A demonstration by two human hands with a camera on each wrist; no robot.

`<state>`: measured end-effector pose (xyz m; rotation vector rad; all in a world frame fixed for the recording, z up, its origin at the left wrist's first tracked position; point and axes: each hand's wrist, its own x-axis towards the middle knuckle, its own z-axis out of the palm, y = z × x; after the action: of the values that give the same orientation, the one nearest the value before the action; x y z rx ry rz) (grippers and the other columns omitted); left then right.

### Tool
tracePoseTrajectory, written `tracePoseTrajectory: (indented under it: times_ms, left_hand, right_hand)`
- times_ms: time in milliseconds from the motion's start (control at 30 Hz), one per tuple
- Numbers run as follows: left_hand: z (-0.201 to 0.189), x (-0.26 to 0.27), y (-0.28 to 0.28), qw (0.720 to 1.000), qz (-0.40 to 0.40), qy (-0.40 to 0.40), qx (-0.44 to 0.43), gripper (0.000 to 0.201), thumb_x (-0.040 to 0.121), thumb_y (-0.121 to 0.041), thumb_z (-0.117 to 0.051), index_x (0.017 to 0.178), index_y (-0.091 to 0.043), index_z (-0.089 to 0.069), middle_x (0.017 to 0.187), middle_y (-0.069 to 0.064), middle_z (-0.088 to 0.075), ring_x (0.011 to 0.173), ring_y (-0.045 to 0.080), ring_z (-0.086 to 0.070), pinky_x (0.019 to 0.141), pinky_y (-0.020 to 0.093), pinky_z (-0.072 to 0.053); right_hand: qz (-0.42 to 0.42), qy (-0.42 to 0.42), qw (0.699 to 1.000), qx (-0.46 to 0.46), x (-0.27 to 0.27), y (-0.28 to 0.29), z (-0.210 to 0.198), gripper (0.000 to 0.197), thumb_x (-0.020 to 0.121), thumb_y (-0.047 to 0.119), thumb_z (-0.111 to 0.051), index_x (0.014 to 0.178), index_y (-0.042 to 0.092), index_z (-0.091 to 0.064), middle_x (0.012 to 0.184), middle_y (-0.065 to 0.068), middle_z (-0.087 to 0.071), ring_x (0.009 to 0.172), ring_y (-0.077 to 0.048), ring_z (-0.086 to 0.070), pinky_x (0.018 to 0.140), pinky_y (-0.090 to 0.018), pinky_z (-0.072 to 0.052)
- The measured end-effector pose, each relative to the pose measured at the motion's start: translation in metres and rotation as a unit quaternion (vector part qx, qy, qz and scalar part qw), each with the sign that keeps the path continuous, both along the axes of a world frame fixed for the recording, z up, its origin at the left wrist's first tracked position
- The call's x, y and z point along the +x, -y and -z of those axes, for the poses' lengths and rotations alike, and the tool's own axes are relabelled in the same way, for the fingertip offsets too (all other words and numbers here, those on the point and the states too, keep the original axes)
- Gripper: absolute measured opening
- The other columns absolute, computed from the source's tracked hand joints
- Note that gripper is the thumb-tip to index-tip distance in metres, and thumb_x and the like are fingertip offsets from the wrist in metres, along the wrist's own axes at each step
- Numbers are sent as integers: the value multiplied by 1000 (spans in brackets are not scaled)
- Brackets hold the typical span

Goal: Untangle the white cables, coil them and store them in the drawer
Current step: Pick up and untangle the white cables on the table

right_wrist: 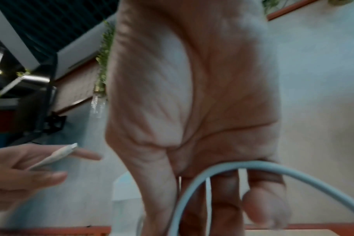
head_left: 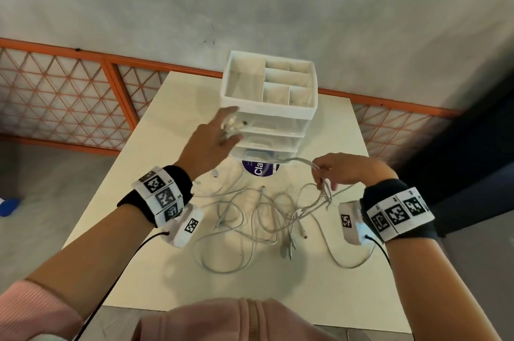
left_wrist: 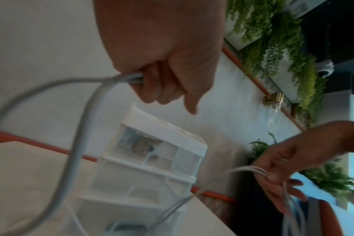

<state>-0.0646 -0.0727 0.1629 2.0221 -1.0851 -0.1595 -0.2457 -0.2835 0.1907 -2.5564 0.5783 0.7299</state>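
Several white cables [head_left: 264,218] lie tangled on the pale table [head_left: 133,243] in front of me. My left hand [head_left: 219,132] is raised before the clear drawer unit [head_left: 267,129]; its curled fingers [left_wrist: 158,89] grip a white cable [left_wrist: 129,78] that loops down from the fist. My right hand [head_left: 336,171] is lower, to the right, and pinches a few cable strands [head_left: 322,187] that hang to the tangle. One strand [right_wrist: 243,166] arches across the right hand's fingers [right_wrist: 224,199]. The plug end [right_wrist: 61,153] in my left hand shows in the right wrist view.
The drawer unit carries an open white divided tray [head_left: 269,82] on top and stands at the table's far edge. A purple sticker [head_left: 260,169] lies at its foot. An orange lattice railing [head_left: 69,96] and a grey wall stand behind. A pink sleeve [head_left: 33,310] is near.
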Motion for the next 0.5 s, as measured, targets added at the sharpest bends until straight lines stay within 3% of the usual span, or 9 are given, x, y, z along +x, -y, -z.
tracePoseTrajectory:
  times_ms: [33,67,133,167,233,300,367,433,500]
  left_hand:
    - [-2,-8,4,997,73,-8,10,53,87,-30,-63,136,-26,-42,64,-9,-57,47,3,-49,54,18,-39]
    - [-2,-14,9,989,137,-28,41,54,86,-34,-64,135,-29,-43,75,-11,-61,50,-3,-52,55,10,-39]
    - [3,-23,18,969,214,-75,98,48,88,-39,-60,133,-34,-46,102,-11,-64,75,-7,-57,71,5,-40]
    - [5,-26,21,964,225,-91,107,38,90,-39,-56,128,-33,-49,105,-12,-65,83,-4,-57,75,7,-40]
    - [9,-28,24,965,217,-106,106,10,94,-37,-50,102,-33,-55,83,-15,-61,72,-2,-53,68,10,-36]
    - [7,-27,23,973,194,-80,97,10,96,-34,-48,87,-31,-48,65,-15,-50,57,-2,-48,58,14,-32]
    - [3,-22,20,986,146,-45,64,14,96,-33,-47,97,-20,-52,58,-14,-45,47,-6,-49,50,11,-33]
    - [-1,-11,14,996,87,-18,18,26,96,-35,-46,104,-12,-54,57,-9,-46,42,-4,-48,46,12,-31]
    - [-5,2,8,999,44,11,-22,27,95,-38,-46,98,-12,-53,54,-5,-47,43,5,-46,49,23,-32]
  right_hand:
    - [-18,10,1000,8,5,-6,-1,22,97,14,-38,82,16,-54,86,4,-68,65,-12,-60,62,-21,-40]
    - [-31,27,999,29,10,-12,-3,21,97,15,-39,83,15,-54,85,3,-68,63,-12,-59,62,-21,-41]
    - [-48,68,993,80,18,-22,-8,20,98,17,-41,87,13,-57,83,3,-67,64,-12,-56,60,-18,-44]
    - [-53,85,990,95,20,-24,-11,20,98,18,-42,90,12,-60,84,2,-66,68,-12,-55,60,-18,-44]
    - [-56,118,987,94,20,-25,-16,20,97,22,-48,100,14,-66,92,-1,-62,78,-14,-53,65,-18,-41]
    - [-35,165,982,84,14,-19,-14,21,94,25,-55,111,18,-65,99,-1,-55,78,-11,-51,67,-16,-38]
    - [35,207,972,102,3,-7,-5,26,90,26,-61,115,21,-60,99,4,-50,64,-1,-48,60,-12,-38]
    - [93,220,965,106,-9,6,7,23,87,25,-64,110,20,-60,93,6,-52,54,1,-45,53,-11,-37]
    - [104,198,971,83,-20,20,23,15,86,21,-65,100,15,-65,83,6,-56,59,-3,-46,54,-13,-39]
